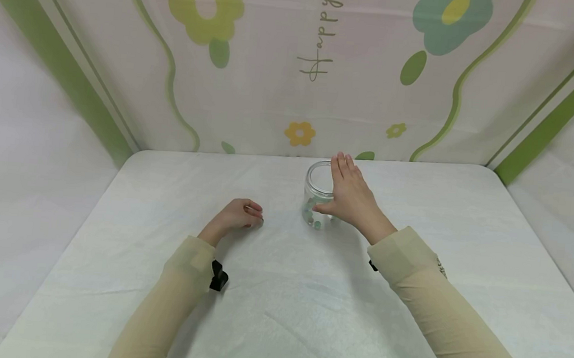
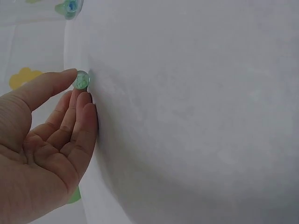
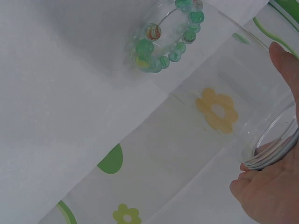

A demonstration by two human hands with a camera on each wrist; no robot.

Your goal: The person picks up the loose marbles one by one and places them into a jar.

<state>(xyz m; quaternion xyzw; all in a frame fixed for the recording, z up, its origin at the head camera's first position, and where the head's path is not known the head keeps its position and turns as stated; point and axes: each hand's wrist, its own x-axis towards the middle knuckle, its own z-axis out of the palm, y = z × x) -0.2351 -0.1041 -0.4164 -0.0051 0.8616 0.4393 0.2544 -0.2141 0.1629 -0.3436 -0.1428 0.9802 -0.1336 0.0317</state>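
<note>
In the left wrist view, a green glass marble (image 2: 81, 80) is pinched between the thumb and fingertips of my left hand (image 2: 51, 126). That hand (image 1: 237, 214) is low over the table, left of a clear jar (image 1: 309, 193). The jar stands upright near the table's back edge. My right hand (image 1: 353, 196) holds it from the right side, thumb across the front and fingers stretched along the rim. Several green marbles (image 3: 188, 36) lie on the jar's bottom, with one reddish striped marble (image 3: 152, 32) among them.
A white cloth covers the table (image 1: 276, 313). Behind it hangs a curtain (image 1: 269, 87) with flowers and the word "Happy". White side panels (image 1: 26, 153) with green bands rise at left and right. A black strap piece (image 1: 218, 276) shows at the left cuff.
</note>
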